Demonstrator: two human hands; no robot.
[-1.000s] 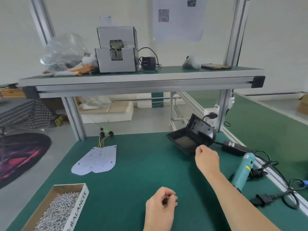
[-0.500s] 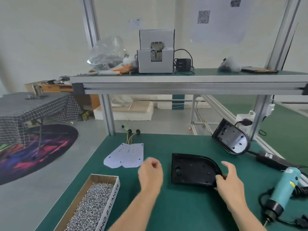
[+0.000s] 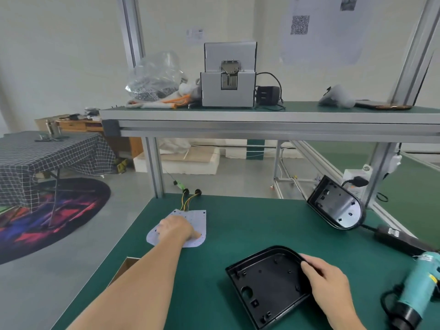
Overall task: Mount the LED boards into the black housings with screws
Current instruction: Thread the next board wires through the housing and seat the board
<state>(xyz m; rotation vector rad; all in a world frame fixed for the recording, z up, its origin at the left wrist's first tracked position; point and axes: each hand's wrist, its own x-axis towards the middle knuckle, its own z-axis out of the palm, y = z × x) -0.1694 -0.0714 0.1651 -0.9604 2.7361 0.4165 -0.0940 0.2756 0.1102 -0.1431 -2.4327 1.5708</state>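
The LED board lies under the curled fingers of the left hand; whether it is pinched cannot be told. The black housing is gripped at its rim by the right hand. The board should be lifted by its edge, with the wires kept untangled.

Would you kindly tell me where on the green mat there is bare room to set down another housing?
The widest bare patch of green mat lies between the LED boards, the propped housing and the flat housing. A narrower strip runs between the left forearm and the flat housing. The right edge is crowded with the power adapter and teal screwdriver.
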